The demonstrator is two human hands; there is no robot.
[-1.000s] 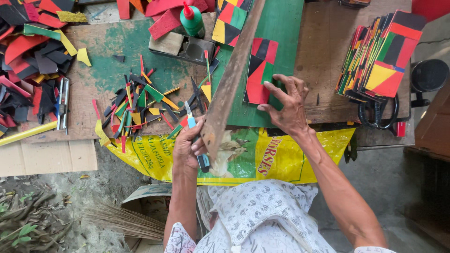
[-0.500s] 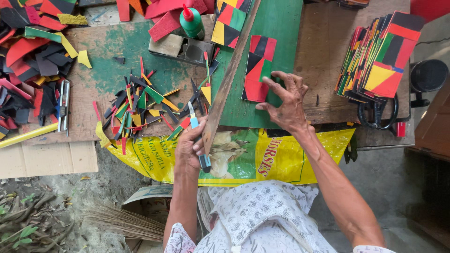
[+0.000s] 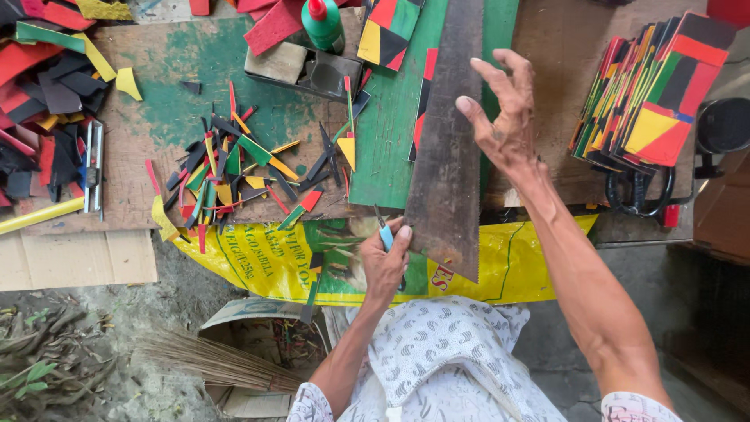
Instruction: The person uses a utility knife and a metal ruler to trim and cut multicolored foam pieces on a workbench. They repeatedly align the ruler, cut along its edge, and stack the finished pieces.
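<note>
On the green cutting mat (image 3: pixel 387 148) in the middle of the tabletop (image 3: pixel 558 168), a long dark wooden plank (image 3: pixel 449 141) is laid running from the top edge down past the mat's near edge, with its lower end hanging over the yellow printed sack (image 3: pixel 258 254). A red and black sheet piece (image 3: pixel 426 86) is partly covered by the plank, peeking out on its left side. The right hand (image 3: pixel 504 117) is held just above the plank's right edge, fingers spread and loose, nothing gripped. The left hand (image 3: pixel 384 262) is closed around a small blue-handled cutter (image 3: pixel 384 233), pinched tight, with the blade end poking up right beside the plank's lower left edge.

Left of the mat, a messy pile of colourful offcut strips (image 3: pixel 234 168) in red, yellow, green and black is scattered over the worn wood. A green glue bottle with a red cap (image 3: pixel 323 23) is stood in a dark tray (image 3: pixel 332 74) near the top. Off to the right, a stack of finished red, yellow, green and black panels (image 3: pixel 652 98) is leaned up, with black scissors (image 3: pixel 637 191) tucked under it. More scraps (image 3: pixel 47 86) are heaped at the far left, and a straw broom (image 3: pixel 211 361) is lying on the floor below.
</note>
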